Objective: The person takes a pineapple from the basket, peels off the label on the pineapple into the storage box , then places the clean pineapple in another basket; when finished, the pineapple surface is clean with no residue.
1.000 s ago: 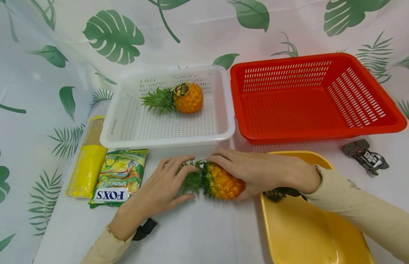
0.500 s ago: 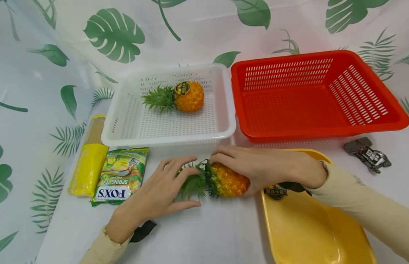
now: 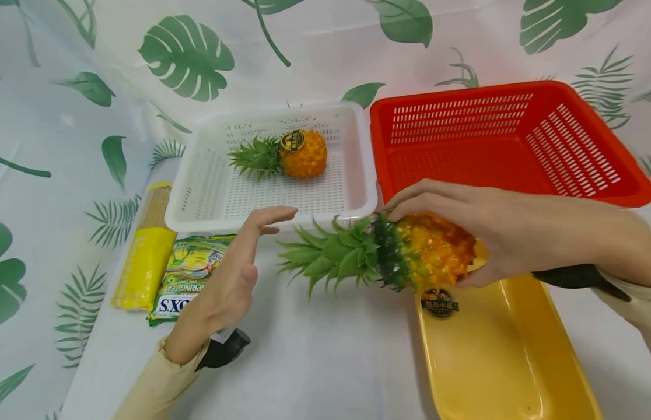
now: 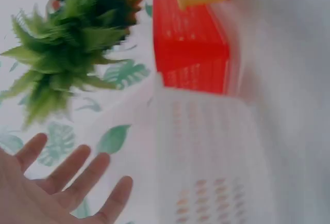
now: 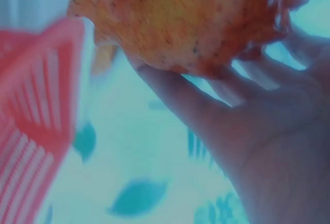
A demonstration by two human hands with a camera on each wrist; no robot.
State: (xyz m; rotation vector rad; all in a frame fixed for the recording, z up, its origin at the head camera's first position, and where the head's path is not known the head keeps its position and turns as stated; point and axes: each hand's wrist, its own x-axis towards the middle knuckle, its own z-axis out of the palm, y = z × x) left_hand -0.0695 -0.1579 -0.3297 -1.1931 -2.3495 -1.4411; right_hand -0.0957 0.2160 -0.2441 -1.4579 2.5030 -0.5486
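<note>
My right hand [image 3: 493,230] grips an orange pineapple [image 3: 436,251] by its body and holds it above the table, over the edge of the yellow tub. The green crown points left. In the right wrist view the thumb and fingers curl round the fruit's orange body [image 5: 180,22]. My left hand [image 3: 233,280] is apart from the fruit, fingers extended, above the Fox's candy bag [image 3: 191,268]. Spread fingers of that hand [image 4: 67,182] show in the left wrist view, with the pineapple crown [image 4: 62,43] beyond them. A second pineapple [image 3: 303,154] lies in the white basket [image 3: 273,221].
A red basket [image 3: 462,96] stands at the back right beside the white one. The yellow tub [image 3: 488,350], with a dark round label, sits at the front right. A yellow-wrapped pack [image 3: 142,262] lies at the left.
My right hand has lifted the pineapple off the table, up and to the right. My left hand has drawn away from the crown to the left. The baskets stay put.
</note>
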